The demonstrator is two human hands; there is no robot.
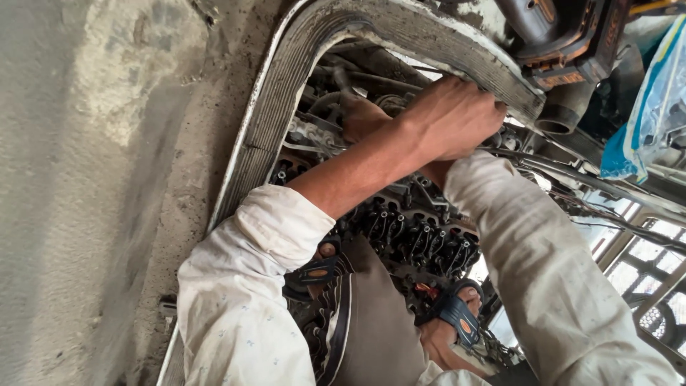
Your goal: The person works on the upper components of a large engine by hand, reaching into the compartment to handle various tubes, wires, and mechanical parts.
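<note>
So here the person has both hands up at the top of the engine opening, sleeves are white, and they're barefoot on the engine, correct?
Not barefoot. The head view shows blue sandals with orange patches: one sandal on the right, another at the left. The rest holds: the left hand is at the ribbed frame atop the opening, the right hand beside it, largely hidden behind the left forearm, over the engine; sleeves are white.

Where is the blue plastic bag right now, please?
In the head view, the blue plastic bag hangs at the far right edge, beside the dark pipe end.
</note>
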